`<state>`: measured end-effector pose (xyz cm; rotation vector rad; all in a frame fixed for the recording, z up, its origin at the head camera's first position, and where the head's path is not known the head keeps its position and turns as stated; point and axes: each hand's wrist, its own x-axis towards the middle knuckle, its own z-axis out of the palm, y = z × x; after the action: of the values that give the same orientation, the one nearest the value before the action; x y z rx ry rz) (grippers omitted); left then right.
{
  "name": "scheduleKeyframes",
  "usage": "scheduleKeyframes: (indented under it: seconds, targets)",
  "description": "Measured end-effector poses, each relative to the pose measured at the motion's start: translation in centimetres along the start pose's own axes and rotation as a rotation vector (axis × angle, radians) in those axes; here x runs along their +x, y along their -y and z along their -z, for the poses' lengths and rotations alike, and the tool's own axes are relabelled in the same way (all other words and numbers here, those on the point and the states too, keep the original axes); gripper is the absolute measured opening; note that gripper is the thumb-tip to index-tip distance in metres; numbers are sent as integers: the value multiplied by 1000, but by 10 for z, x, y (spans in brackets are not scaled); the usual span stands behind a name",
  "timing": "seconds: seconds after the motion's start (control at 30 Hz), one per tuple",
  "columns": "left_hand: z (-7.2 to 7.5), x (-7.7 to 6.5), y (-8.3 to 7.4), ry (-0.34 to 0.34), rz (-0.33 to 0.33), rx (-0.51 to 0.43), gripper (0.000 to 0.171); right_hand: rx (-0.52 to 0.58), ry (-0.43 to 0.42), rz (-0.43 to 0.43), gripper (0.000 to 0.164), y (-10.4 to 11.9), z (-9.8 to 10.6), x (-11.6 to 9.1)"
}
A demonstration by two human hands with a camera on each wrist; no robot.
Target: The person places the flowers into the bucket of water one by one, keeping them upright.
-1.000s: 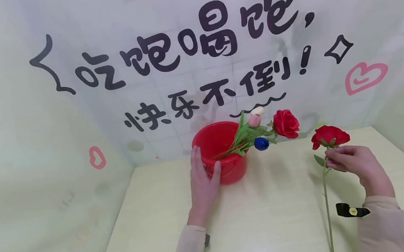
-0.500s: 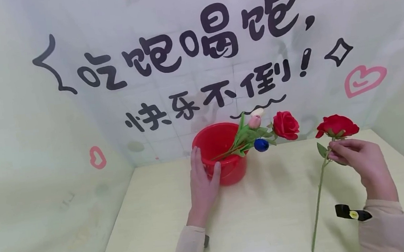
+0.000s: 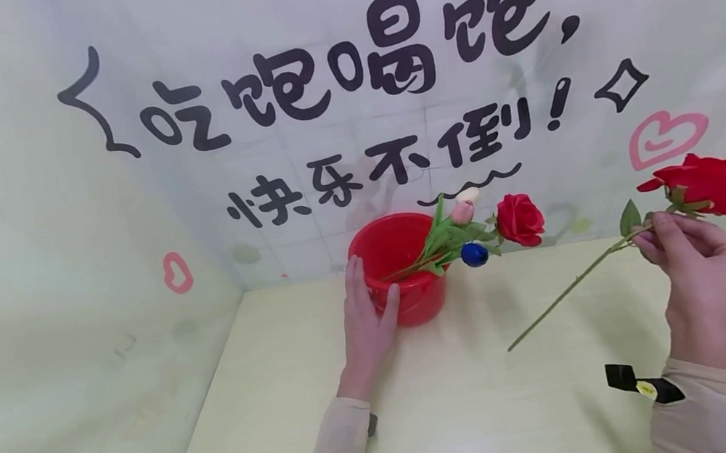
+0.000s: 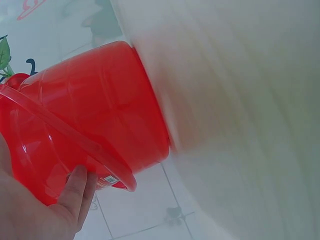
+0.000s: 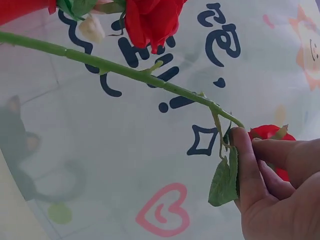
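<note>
Spread over the left front side of a red bucket [image 3: 416, 305], my left hand [image 3: 367, 324] rests with fairly straight fingers and the thumb near the rim. The left wrist view shows its fingers [image 4: 75, 192] touching the bucket wall beside the handle [image 4: 65, 127]. My right hand [image 3: 702, 274] pinches a red artificial rose [image 3: 703, 186] just below its bloom, above the table at the right. The green stem [image 3: 572, 286] slants down and left toward the bucket. Leaves [image 5: 225, 180] hang beside the pinching fingers in the right wrist view.
Leaning out of the bucket's right side are another red rose [image 3: 520, 220], a pink tulip [image 3: 462, 213], a blue tulip [image 3: 473, 254] and a white bloom [image 3: 467, 195]. A printed backdrop [image 3: 291, 29] rises behind the pale table [image 3: 472, 405].
My right hand has moved right and upward with the rose, and the stem has swung from near vertical to a slant pointing down-left. My left hand stays on the bucket.
</note>
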<state>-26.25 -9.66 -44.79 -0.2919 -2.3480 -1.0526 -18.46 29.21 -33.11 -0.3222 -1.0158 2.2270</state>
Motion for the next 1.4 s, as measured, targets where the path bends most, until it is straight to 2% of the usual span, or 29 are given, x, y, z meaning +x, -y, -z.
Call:
scheduleKeyframes:
  seconds: [0.23, 0.37, 0.63, 0.97, 1.2, 1.4]
  targets:
    - [1, 0, -2, 5, 13, -1, 93, 96, -43, 10, 46, 7, -6, -7]
    - [0, 0, -2, 1, 6, -6, 92, 213, -20, 35, 43, 11, -10, -12]
    - [1, 0, -4, 3, 30, -2, 92, 363, 30, 111, 40, 14, -28, -28]
    - [0, 1, -3, -6, 21, 3, 92, 375, 110, 263, 42, 7, -46, -47]
    - [0, 2, -3, -12, -1, 10, 92, 423, 110, 256, 41, 7, -54, -54]
    - [0, 0, -3, -1, 18, 13, 94, 463, 94, 285, 40, 1, -61, -61]
